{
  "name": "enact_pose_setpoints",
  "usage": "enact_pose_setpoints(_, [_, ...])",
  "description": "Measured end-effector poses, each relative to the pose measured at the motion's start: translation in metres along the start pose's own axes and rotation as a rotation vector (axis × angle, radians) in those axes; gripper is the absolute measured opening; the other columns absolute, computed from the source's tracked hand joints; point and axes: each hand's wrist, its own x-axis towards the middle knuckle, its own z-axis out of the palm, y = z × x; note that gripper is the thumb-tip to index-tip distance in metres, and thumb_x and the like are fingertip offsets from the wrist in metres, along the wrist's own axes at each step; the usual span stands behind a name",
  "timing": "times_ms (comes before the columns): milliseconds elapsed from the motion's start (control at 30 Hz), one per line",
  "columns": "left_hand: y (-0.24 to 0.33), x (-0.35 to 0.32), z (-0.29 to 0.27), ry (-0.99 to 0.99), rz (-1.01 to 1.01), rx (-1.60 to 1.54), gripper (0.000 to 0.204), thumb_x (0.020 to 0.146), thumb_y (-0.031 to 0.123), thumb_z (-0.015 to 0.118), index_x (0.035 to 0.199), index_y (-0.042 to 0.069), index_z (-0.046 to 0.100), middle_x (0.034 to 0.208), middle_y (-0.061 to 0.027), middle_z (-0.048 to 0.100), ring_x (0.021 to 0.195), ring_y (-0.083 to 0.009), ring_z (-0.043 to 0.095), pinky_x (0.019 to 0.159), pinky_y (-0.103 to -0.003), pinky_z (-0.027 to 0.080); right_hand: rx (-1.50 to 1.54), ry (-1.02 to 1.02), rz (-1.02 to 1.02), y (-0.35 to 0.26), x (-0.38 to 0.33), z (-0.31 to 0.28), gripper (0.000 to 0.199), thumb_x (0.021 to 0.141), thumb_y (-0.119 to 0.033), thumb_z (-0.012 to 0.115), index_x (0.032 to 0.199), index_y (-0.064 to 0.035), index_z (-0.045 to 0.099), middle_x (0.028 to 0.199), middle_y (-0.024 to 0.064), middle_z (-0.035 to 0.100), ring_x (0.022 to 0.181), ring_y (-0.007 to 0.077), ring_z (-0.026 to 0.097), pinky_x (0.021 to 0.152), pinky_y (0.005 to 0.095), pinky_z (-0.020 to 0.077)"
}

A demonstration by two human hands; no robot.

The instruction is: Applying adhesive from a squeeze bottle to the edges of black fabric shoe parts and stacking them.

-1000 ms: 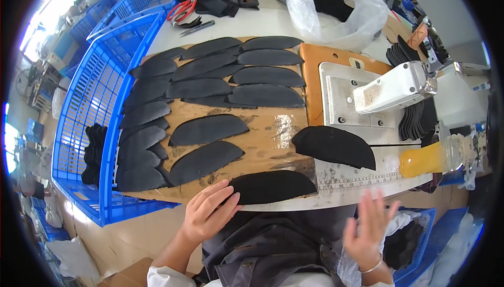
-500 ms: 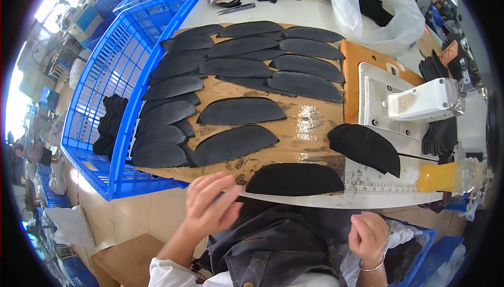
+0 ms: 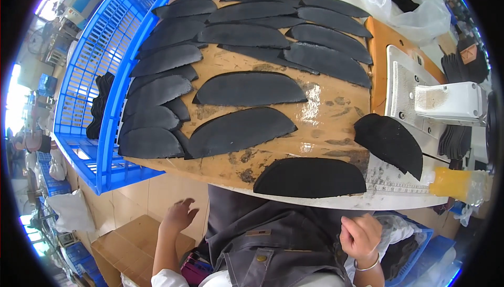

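Below the front edge of the table, my left hand hangs in the air with its fingers apart, holding nothing. My right hand is curled closed in front of the apron, with nothing seen in it. Nearest to both is a black half-oval fabric piece lying flat at the table's front edge. Two dark half-oval pieces lie apart farther back on the brown board. Several more overlap in rows at the left and far side. More black pieces, partly stacked, lie beside the white machine.
A blue plastic basket stands against the table's left side, with black wavy pieces inside. To the right lies a bottle of yellow liquid. A clear plastic bag sits at the back right. On the floor is a cardboard box.
My left hand has drawn back from the table edge, down and to the left. The right hand stays closed, slightly lower. The whole view has shifted, bringing the board closer.
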Motion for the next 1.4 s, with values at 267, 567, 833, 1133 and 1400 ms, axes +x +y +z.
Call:
enact_pose_setpoints(267, [0.129,-0.055,-0.115,0.83,0.79,-0.541,0.019,0.065,0.016,0.079,0.082,0.013,0.07,0.067,-0.0006,0.054,0.057,-0.0149,0.047,0.053,-0.031,0.035,-0.041,0.054,-0.025,-0.001,0.003,0.005,0.025,0.069,-0.002,0.067,0.094,-0.0037,0.065,0.064,0.0019,0.053,0.046,0.0165,0.047,0.042,0.0274,0.0353])
enact_pose_setpoints(567, [0.165,-0.048,-0.084,1.597,0.954,-0.269,0.023,0.067,0.032,0.081,0.076,0.027,0.061,0.081,0.0076,0.042,0.074,-0.0124,0.039,0.058,-0.029,0.031,-0.005,0.1,-0.123,-0.019,0.042,0.013,0.032,0.069,0.0,0.067,0.101,0.0003,0.061,0.058,-0.0012,0.05,0.042,0.0124,0.043,0.04,0.0254,0.0309])
enact_pose_setpoints(833, [0.144,-0.051,-0.083,1.621,0.773,-0.322,0.022,0.073,0.041,0.076,0.092,0.033,0.069,0.1,0.011,0.047,0.096,-0.0097,0.04,0.081,-0.027,0.035,-0.012,0.105,-0.226,-0.024,0.058,0.029,0.029,0.068,-0.001,0.07,0.096,-0.001,0.065,0.057,-0.0024,0.045,0.043,0.0108,0.041,0.04,0.0232,0.0294])
enact_pose_setpoints(1133, [0.149,-0.033,-0.067,1.842,0.729,-0.493,0.027,0.085,0.049,0.056,0.103,0.031,0.065,0.112,0.0022,0.047,0.112,-0.0192,0.039,0.096,-0.039,0.033,-0.218,0.123,-0.284,-0.023,0.061,0.037,0.021,0.073,-0.01,0.07,0.093,-0.0062,0.068,0.064,-0.0017,0.044,0.045,0.0103,0.04,0.041,0.0228,0.032])
enact_pose_setpoints(1400, [0.104,-0.059,-0.078,1.602,0.505,-0.651,0.012,0.08,0.023,0.051,0.085,0.013,0.053,0.118,-0.0117,0.045,0.112,-0.0279,0.04,0.099,-0.047,0.031,-0.136,0.23,-0.227,-0.022,0.067,0.044,0.032,0.068,-0.005,0.077,0.096,-0.0041,0.061,0.066,0.0005,0.048,0.046,0.0119,0.044,0.04,0.0232,0.0339])
